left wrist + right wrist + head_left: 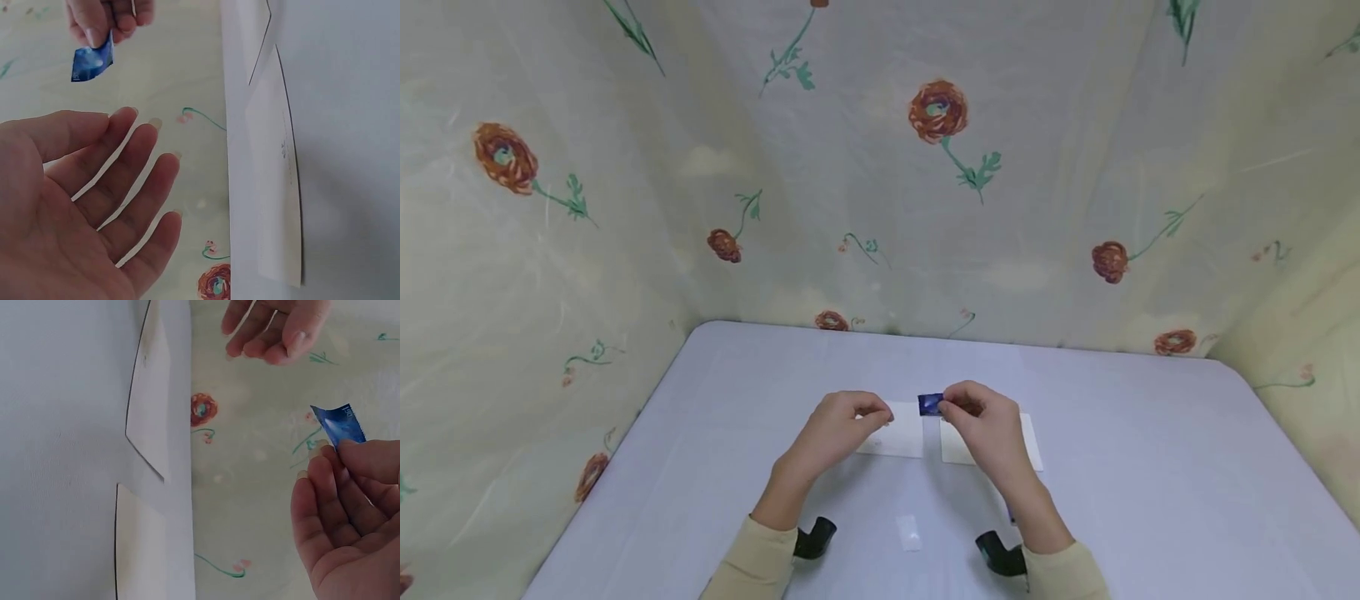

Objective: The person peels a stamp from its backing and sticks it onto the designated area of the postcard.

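My right hand (988, 421) pinches a small shiny blue sachet (930, 405) between thumb and fingertips. In the right wrist view, the sachet (340, 425) is slightly curved, has a serrated edge and points away from the fingertips. My left hand (842, 425) is raised level with it, a short way to the left. Its thumb tip lies close to the index fingertip and the other fingers are loosely bent, with nothing held, as the left wrist view of that hand (94, 194) shows. Both hands are above two pale flat cards, a left card (898, 437) and a right card (957, 446).
A small whitish translucent piece (908, 533) lies nearer the front of the white table (700, 500). Black curved mounts, one on the left wrist (816, 538) and one on the right wrist (1000, 554), stick out inward. A flower-patterned curtain (850, 167) surrounds the table's back and sides.
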`<action>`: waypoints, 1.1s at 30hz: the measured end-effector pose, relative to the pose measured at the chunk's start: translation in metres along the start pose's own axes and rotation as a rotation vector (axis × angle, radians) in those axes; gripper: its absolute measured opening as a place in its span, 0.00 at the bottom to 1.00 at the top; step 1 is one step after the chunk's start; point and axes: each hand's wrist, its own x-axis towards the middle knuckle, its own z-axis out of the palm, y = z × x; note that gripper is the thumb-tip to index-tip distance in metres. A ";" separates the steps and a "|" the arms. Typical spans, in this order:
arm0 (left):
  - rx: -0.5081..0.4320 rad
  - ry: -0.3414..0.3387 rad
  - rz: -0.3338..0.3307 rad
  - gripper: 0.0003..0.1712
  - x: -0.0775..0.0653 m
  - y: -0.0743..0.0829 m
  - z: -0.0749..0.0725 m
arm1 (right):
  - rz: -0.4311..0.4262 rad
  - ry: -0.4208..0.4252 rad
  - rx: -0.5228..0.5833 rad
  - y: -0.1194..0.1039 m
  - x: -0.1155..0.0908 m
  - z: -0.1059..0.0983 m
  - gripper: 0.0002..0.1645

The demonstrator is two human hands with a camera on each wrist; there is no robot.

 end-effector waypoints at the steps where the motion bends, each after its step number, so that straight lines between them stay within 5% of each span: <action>1: 0.010 -0.002 0.000 0.09 0.001 0.000 -0.001 | 0.013 -0.001 0.010 0.000 0.001 0.002 0.03; 21: 0.107 -0.012 0.034 0.11 0.016 -0.003 -0.002 | 0.082 -0.023 0.058 0.013 0.014 0.022 0.02; 33: 0.299 -0.002 0.031 0.09 0.020 -0.020 0.000 | 0.142 -0.060 0.007 0.033 0.019 0.040 0.06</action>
